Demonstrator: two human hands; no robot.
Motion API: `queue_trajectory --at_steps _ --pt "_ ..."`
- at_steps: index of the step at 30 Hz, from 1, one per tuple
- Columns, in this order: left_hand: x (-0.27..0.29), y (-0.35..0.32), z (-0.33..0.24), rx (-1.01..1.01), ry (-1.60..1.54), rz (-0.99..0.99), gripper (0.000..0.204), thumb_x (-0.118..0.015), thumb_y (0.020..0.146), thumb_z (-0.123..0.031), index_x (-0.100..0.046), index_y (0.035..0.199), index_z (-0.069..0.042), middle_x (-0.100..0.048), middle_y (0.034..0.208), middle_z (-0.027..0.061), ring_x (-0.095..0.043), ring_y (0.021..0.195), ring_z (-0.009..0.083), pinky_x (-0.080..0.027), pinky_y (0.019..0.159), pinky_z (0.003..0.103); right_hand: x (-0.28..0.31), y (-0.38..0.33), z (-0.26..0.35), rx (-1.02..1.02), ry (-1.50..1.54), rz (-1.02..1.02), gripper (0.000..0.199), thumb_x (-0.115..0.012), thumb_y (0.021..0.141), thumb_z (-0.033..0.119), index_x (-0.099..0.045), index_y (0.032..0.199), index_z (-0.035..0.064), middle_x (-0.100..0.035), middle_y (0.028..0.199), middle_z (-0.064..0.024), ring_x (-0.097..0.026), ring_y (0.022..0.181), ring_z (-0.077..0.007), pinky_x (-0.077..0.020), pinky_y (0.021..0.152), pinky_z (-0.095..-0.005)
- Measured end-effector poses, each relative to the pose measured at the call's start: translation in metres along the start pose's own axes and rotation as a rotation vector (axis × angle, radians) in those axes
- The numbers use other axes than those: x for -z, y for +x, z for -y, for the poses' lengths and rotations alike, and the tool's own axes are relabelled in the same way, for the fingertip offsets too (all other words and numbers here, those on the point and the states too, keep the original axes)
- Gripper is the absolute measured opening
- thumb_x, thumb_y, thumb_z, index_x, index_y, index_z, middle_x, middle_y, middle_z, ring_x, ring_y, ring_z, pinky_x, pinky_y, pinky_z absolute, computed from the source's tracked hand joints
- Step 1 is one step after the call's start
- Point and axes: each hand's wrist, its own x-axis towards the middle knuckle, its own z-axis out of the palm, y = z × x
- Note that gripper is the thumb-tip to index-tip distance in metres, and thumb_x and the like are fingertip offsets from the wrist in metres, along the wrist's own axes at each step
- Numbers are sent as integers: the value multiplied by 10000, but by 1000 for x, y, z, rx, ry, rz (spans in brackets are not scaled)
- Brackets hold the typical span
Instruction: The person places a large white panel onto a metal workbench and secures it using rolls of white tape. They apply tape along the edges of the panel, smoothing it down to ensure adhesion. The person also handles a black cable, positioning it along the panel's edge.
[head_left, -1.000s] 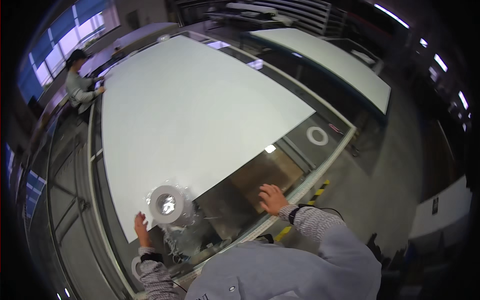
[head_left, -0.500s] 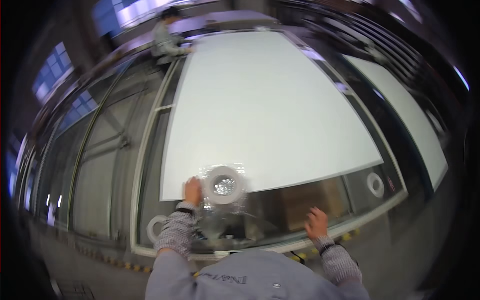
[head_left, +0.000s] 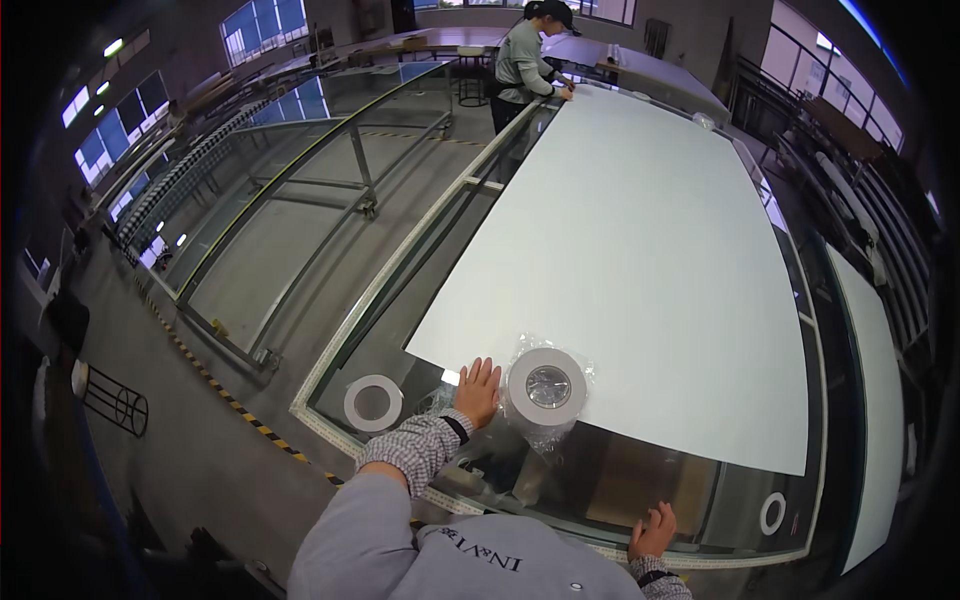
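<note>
A big white sheet [head_left: 640, 240] lies on a glass table [head_left: 430, 250]. At its near edge stands a roll of white tape in clear plastic wrap [head_left: 547, 388]. My left hand [head_left: 478, 391] rests flat on the glass, fingers apart, right beside that roll and touching its wrap. My right hand [head_left: 653, 531] lies on the table's near edge, fingers spread, holding nothing. A second white tape roll [head_left: 373, 402] lies flat on the glass left of my left hand.
A third small tape ring [head_left: 772, 513] lies at the near right corner. Another person [head_left: 527, 60] stands at the far end, hands on the sheet. A metal-framed glass table [head_left: 290, 190] stands to the left. Yellow-black floor tape [head_left: 215, 385] runs beside the table.
The view has swung round to the left, so the sheet now runs up and to the right. My left hand stays by the wrapped roll and my right hand stays on the near edge.
</note>
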Motion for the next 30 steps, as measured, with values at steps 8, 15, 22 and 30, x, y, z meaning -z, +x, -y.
queue_trajectory --at_steps 8,15,22,30 --pt "0 5 -3 27 -20 -15 439 -486 840 -244 -446 1240 -67 -361 1339 157 -270 1284 331 -207 1025 539 -6 -1 -5 6 -31 -5 308 -567 777 114 -455 1042 3 -366 1248 -211 -305 1224 -384 -229 1013 -533" --pt "4 5 -5 39 -13 9 458 -481 829 -214 -430 1260 -67 -351 1353 160 -263 1291 325 -188 1036 525 -10 -2 -7 -16 -42 -12 278 -569 775 98 -464 1015 5 -364 1255 -213 -300 1221 -382 -256 983 -501" --pt "2 5 -4 44 19 20 442 -487 840 -240 -440 1250 -83 -362 1348 149 -276 1287 321 -212 1030 531 -11 -3 -11 -4 -17 13 313 -560 786 115 -444 1055 5 -350 1261 -212 -289 1232 -390 -220 1013 -534" --pt "-2 5 -4 42 10 -13 447 -497 828 -240 -444 1244 -85 -369 1341 150 -283 1284 322 -215 1027 532 -6 -3 -8 6 -14 10 342 -568 763 106 -448 1067 6 -349 1264 -208 -286 1237 -387 -209 1021 -527"
